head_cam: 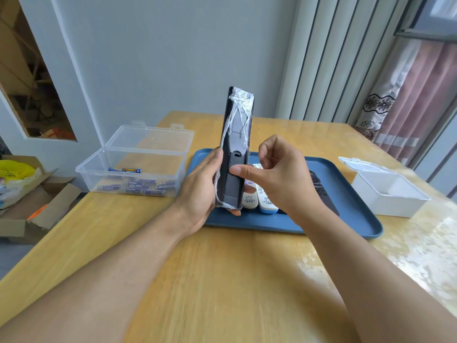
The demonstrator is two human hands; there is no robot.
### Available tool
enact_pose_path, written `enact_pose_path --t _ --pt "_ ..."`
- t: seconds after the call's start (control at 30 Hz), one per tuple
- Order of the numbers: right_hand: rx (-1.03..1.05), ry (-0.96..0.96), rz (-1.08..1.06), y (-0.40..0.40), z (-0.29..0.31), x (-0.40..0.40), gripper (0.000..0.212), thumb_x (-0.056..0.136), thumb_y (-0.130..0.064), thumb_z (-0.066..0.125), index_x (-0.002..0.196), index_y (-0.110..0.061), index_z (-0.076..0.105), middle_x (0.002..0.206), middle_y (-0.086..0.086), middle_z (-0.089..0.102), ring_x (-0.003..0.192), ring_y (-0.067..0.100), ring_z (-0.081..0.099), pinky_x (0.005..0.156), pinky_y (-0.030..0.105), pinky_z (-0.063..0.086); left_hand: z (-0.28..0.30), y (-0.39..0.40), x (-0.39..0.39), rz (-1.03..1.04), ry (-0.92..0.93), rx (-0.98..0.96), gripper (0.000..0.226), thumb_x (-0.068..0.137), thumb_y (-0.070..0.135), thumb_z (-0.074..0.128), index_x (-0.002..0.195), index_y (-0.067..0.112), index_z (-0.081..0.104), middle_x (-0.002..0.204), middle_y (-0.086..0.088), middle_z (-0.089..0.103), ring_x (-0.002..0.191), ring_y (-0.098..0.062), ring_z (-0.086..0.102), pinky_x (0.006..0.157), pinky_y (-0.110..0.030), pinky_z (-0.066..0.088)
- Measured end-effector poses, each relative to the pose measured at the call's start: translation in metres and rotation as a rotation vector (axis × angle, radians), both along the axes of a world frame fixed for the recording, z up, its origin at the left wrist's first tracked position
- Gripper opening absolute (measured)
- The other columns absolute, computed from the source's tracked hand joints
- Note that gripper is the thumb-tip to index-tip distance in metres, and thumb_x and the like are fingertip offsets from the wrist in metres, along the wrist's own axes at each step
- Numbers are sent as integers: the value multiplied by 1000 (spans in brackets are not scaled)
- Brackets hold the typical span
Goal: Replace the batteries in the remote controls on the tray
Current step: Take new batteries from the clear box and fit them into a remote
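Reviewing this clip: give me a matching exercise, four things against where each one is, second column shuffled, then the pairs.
Things:
1. black remote
2. purple batteries
3. white remotes
4. white box

Places:
A. on the blue tray
B. in the clear bin
C. on the table, right of the tray
D. upright in the left hand

Pairs: 1-D, 2-B, 3-A, 4-C

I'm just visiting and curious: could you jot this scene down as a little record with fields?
Held item: black remote, plastic-wrapped, upright, back facing the camera
Left hand: grips the remote's lower part
Right hand: thumb presses the battery cover
Blue tray: holds more remotes
Clear box: open, batteries inside
White box: open, right of tray
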State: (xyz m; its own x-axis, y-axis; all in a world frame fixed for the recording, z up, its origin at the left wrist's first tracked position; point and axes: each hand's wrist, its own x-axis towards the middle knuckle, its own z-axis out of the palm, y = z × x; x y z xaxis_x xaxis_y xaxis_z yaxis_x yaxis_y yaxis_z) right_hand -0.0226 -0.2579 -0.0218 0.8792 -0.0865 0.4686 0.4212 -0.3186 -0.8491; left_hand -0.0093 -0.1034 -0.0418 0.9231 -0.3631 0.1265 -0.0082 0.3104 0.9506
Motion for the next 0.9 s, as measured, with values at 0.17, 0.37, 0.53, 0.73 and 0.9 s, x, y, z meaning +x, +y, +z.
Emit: enact_pose_path --t 0.17,0.37,0.53,0.73,0.9 --pt "-14 56 -12 -3 1 1 50 65 -22 94 76 -11 46 54 -9 33 42 0 33 44 10 28 -3 1 2 -6 -24 13 42 108 40 34 140 18 51 127 -17 68 94 -40 70 51 -37 53" --pt "-68 54 -41 -4 1 0 46 65 -28 93 76 -10 52 56 -4 36 45 3 30 44 10 30 -5 1 1 7 -31 32 42 107 40 36 144 23 48 125 -11 70 97 -34 71 53 -39 56" --pt "-238 -138 -103 6 -5 -4 25 78 -33 84 81 -23 62 68 -9 50 55 9 45 55 21 40 3 2 2 91 -38 31 35 106 41 42 133 27 58 111 -2 74 87 -21 72 65 -44 59" --pt "-392 -237 -18 12 -6 -10 18 83 -36 79 90 -27 65 86 -12 58 68 15 57 63 30 46 6 11 13 216 103 -122 27 87 40 71 109 25 68 84 6 53 59 -9 50 52 -21 47" --pt "-551 -290 49 17 -13 -12 32 79 -44 81 105 -34 65 100 -22 52 81 8 58 65 28 49 5 9 15 315 198 -211 34 101 38 57 131 25 65 87 3 70 66 -12 64 56 -21 52"
